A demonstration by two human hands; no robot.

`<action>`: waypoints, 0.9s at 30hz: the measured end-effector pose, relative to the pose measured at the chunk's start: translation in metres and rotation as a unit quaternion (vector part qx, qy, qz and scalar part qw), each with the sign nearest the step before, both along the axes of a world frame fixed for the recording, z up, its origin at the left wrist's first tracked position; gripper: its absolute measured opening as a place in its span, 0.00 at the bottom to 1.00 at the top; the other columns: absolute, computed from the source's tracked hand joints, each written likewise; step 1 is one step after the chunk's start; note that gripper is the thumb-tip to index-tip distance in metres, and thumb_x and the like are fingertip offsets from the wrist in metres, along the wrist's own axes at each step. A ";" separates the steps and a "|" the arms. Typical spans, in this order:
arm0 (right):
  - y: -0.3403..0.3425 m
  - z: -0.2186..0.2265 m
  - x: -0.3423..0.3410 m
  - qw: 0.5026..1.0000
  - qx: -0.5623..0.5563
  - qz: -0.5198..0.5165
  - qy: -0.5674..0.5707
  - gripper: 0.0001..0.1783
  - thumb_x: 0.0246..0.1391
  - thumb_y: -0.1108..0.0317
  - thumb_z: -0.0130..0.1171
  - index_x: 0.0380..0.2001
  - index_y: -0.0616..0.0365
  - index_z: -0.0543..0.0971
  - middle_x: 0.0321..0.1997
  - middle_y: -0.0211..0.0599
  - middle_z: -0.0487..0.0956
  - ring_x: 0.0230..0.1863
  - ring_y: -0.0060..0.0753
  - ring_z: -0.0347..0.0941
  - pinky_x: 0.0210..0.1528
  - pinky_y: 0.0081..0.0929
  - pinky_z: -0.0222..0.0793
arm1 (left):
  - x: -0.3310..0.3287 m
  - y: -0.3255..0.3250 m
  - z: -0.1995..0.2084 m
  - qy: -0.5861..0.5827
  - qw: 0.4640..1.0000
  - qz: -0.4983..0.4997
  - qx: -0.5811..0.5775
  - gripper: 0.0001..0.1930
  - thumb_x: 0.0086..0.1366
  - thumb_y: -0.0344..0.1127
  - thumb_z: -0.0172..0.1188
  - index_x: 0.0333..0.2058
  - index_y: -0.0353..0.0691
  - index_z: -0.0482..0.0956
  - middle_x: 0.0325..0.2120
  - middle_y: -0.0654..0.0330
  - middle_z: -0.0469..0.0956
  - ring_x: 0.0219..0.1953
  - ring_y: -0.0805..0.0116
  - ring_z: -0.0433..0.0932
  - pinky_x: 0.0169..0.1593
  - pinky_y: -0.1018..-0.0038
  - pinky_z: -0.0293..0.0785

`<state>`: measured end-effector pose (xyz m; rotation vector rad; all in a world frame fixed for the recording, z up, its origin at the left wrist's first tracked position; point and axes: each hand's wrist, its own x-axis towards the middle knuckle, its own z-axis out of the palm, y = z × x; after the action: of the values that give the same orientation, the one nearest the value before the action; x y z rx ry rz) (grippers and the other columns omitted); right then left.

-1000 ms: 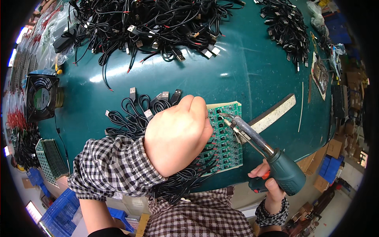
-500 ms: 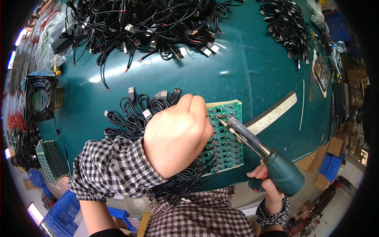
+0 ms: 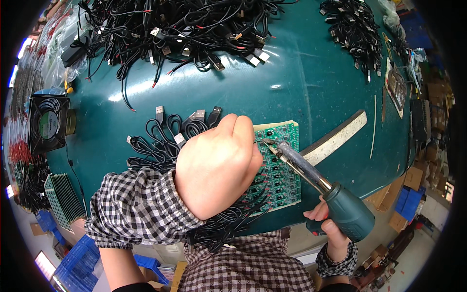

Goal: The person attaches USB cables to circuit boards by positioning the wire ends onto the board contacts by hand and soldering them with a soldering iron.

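My left hand [image 3: 216, 163] is closed, fingers pinched, over the left edge of a green circuit board panel [image 3: 284, 168]. What it pinches is hidden beneath the fingers. My right hand [image 3: 334, 232] is wrapped around the dark green handle of a soldering gun [image 3: 349, 211]. The gun's metal barrel slants up and left across the board, its tip close beside my left fingertips; contact cannot be made out. Black wires with red ends lie along the lower left of the board. Coiled black USB cables [image 3: 158, 143] lie left of my left hand, and more cables [image 3: 221, 226] bunch below it.
A large heap of black USB cables [image 3: 185, 29] covers the far side of the green table [image 3: 194, 90], with a smaller heap [image 3: 352, 36] far right. A worn flat strip [image 3: 335, 138] lies right of the board. At left stand a fan [image 3: 48, 122] and upright circuit boards [image 3: 64, 200].
The soldering gun's tip has shifted slightly left, closer to my left fingers. My left hand stays closed in nearly the same place.
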<state>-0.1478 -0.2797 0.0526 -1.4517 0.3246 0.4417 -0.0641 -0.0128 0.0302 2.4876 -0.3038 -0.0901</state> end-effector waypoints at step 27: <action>-0.004 -0.003 -0.005 1.000 -0.003 0.002 0.015 0.34 0.42 0.70 0.76 0.50 0.73 0.70 0.32 0.43 0.81 0.37 0.35 0.81 0.48 0.40 0.79 | 0.001 -0.001 0.000 0.002 1.000 -0.001 0.008 0.08 0.52 0.26 0.62 0.28 0.37 0.70 0.24 0.54 0.73 0.21 0.53 0.76 0.25 0.64 0.73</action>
<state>-0.1529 -0.2835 0.0493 -1.4536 0.3484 0.4662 -0.0632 -0.0139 0.0302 2.5030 -0.3035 -0.0996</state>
